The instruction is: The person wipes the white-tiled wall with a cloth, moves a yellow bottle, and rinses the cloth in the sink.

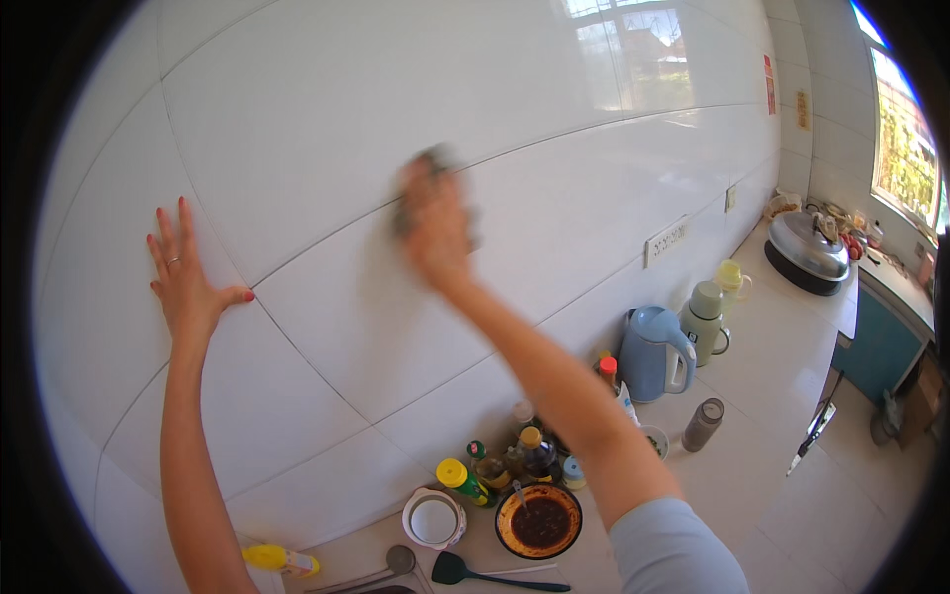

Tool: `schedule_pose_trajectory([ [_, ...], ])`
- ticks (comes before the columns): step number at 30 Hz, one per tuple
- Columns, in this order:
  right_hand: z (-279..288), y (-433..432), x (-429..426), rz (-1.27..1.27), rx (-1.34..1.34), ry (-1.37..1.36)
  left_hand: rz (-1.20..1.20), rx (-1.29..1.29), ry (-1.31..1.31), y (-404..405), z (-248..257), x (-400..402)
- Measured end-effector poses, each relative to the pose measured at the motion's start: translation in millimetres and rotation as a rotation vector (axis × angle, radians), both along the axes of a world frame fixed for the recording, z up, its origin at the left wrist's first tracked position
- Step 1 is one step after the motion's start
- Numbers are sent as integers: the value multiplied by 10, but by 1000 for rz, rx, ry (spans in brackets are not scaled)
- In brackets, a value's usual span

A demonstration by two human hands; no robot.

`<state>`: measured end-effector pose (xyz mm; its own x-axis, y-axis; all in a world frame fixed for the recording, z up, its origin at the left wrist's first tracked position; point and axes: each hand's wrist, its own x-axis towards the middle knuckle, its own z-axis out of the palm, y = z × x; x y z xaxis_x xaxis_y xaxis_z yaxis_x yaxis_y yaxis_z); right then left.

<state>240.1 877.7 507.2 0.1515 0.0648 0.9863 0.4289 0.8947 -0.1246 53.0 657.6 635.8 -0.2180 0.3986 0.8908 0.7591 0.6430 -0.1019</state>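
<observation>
My right hand (438, 234), blurred by motion, presses a dark grey-green cloth or scouring pad (438, 157) against the white tiled wall (326, 148). The cloth shows past my fingertips and at both sides of the hand, over a horizontal tile joint. To the left, my left hand (189, 286) lies flat on the same wall with its fingers spread and a ring on one finger. Its thumb tip touches close to where the tile joints cross. Nothing is held in it.
Below, the counter bears a bowl of dark sauce (540, 521), a white pot (434, 520), seasoning bottles (536, 453), a dark spatula (460, 570) and a yellow bottle (280, 560). Rightward stand a blue electric kettle (652, 356), a grey tumbler (703, 425) and a lidded pan (807, 249). A socket strip (666, 241) is on the wall.
</observation>
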Motion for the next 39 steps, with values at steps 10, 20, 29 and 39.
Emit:
schedule_pose_trajectory([
  [10, -341, -224, -304, 259, 204, -378, -96, -3, 7, -6, -16, 43],
  [20, 216, 1170, 1116, -151, -364, 505, -41, 16, -17, -42, -21, 125],
  [29, 1083, -669, -763, 104, 150, 23, -32, -1, -19, -76, 13, 103],
  [39, 1239, 111, 0, -108, 235, 73, -28, -35, -35, -167, 39, 158],
])
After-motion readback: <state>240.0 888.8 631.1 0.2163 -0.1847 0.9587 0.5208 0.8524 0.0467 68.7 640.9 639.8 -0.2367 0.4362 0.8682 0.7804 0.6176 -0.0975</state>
